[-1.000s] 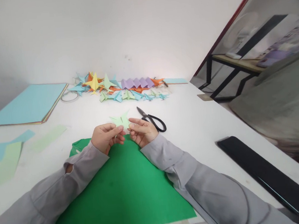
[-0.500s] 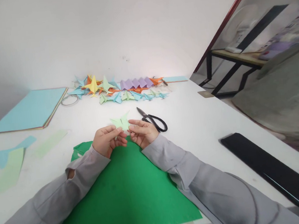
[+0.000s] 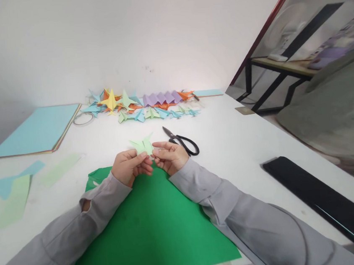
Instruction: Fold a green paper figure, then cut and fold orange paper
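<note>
Both hands meet above the far edge of a large green sheet (image 3: 149, 232) on the white table (image 3: 229, 144). My left hand (image 3: 130, 166) and my right hand (image 3: 169, 155) each pinch a small pale green folded paper figure (image 3: 142, 144) with pointed tips that stick up past the fingers. The fingers of both hands are closed on its lower part. Black scissors (image 3: 182, 141) lie just right of my right hand.
A row of folded paper figures (image 3: 142, 104) in several colours lines the far wall. A stack of light blue paper (image 3: 36, 129) and a tape ring (image 3: 82, 118) lie far left. Paper offcuts (image 3: 9, 190) sit at left. A long black bar (image 3: 324, 205) lies at right.
The hands and the folded figure stay almost in place; the fingers shifted slightly on the paper. The view moved a little.
</note>
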`<state>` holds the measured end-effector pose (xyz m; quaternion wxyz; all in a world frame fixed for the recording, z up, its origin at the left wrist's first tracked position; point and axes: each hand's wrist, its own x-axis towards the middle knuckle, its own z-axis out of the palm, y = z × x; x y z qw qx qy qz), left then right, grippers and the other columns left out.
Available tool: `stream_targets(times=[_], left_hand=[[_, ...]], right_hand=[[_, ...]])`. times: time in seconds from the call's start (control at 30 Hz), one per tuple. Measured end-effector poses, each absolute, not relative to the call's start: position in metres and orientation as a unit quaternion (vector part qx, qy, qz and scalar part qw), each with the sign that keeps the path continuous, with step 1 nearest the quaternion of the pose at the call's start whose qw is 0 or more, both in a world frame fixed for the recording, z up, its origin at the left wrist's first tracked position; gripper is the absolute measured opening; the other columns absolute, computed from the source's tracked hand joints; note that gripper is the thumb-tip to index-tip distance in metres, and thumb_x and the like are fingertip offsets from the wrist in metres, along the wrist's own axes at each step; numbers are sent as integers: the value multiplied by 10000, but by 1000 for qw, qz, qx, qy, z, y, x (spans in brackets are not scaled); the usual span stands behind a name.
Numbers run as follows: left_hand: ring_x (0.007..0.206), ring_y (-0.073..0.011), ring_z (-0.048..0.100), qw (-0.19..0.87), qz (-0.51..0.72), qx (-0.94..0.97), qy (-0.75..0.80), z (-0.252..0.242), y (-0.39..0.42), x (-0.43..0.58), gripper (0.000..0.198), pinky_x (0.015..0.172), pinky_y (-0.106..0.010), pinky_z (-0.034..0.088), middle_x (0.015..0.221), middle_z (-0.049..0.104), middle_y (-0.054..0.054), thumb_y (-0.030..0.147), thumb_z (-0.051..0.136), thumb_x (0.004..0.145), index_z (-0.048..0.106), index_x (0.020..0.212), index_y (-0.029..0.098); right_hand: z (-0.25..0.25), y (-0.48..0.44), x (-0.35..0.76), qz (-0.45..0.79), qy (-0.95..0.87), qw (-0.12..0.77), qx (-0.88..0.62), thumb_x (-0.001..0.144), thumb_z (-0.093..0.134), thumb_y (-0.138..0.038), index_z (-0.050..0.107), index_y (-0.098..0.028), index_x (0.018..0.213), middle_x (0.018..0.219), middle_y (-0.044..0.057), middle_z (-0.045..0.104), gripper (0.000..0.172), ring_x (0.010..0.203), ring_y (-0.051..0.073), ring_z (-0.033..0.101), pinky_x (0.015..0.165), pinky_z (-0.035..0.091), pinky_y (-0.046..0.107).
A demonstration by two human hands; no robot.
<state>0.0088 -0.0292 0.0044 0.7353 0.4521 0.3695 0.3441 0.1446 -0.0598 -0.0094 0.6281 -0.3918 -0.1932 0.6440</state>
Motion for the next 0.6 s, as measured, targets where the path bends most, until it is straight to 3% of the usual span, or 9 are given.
stream_targets(times=[0.23,0.43,0.6], left_hand=[[361,-127,546,740,323,457,373,4,-28,10,394,348,-235,464,448,591,-56,429,725,588,595,522,64],[306,-100,493,726,328,481,367,1,-28,10,398,292,-208,399,434,574,-40,439,717,590,570,492,83],[308,-107,495,725,303,503,359,1,-29,8,411,292,-201,377,406,555,-43,454,707,593,567,476,86]], right_hand=[[-16,-60,144,634,-275,614,-381,416,827,-193,619,-138,687,439,-18,626,346,361,89,555,350,440,157],[-9,-61,145,671,-274,554,-409,562,717,-506,581,-139,622,412,14,604,395,333,113,553,328,423,180],[-11,-64,143,650,-397,500,-413,545,722,-515,537,-141,526,382,-11,571,417,288,87,498,287,374,161]])
